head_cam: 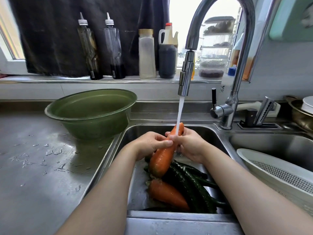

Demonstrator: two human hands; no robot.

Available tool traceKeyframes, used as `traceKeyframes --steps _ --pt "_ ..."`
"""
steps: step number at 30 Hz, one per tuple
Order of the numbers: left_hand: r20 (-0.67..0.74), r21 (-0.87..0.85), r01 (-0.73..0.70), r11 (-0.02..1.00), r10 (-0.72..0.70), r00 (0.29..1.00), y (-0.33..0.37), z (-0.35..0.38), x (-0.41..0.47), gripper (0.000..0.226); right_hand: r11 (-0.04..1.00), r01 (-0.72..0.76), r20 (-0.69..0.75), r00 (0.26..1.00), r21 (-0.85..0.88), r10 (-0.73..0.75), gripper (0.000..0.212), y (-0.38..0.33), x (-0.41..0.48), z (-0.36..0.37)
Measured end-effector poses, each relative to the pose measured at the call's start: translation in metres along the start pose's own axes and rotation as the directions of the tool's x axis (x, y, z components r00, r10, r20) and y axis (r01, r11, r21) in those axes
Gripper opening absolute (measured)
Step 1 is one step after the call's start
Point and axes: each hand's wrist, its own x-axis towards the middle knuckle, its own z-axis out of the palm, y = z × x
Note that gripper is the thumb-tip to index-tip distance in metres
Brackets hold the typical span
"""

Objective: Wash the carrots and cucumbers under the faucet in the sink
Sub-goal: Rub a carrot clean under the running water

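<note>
The middle of the long wet orange carrot (161, 161) lies under the curled fingers of the left hand (149, 145) and the right hand (190, 145), so that stretch of its skin cannot be seen. The dark green bumpy cucumbers (191, 182) overlap one another and run under this carrot, a second orange carrot (167, 194) and the right forearm. Their number cannot be told, and their near ends drop behind the front rim of the stainless steel sink (169, 215). The white perforated plastic colander (271, 173) is cut by the right edge, and the arch of the curved chrome faucet (186, 78) by the top edge. Labels on the two clear squeeze bottles (88, 48) are too small to read.
</note>
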Motion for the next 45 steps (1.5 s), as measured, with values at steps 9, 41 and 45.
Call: traceKeyframes --steps 9,41,45 --pt "-0.008 -0.007 -0.027 1.000 0.027 1.000 0.003 0.007 0.000 0.040 0.996 0.024 -0.226 0.973 -0.081 -0.042 0.031 -0.007 0.003 0.011" --pt "0.034 -0.081 0.025 0.996 -0.022 0.999 -0.006 0.005 0.009 0.056 0.985 0.081 -0.094 0.991 -0.155 -0.096 0.026 -0.011 0.002 -0.007" --pt "0.018 -0.031 0.008 0.999 -0.008 1.000 -0.006 0.005 0.006 0.049 0.995 0.033 -0.026 0.999 0.094 -0.030 0.021 -0.011 0.003 -0.010"
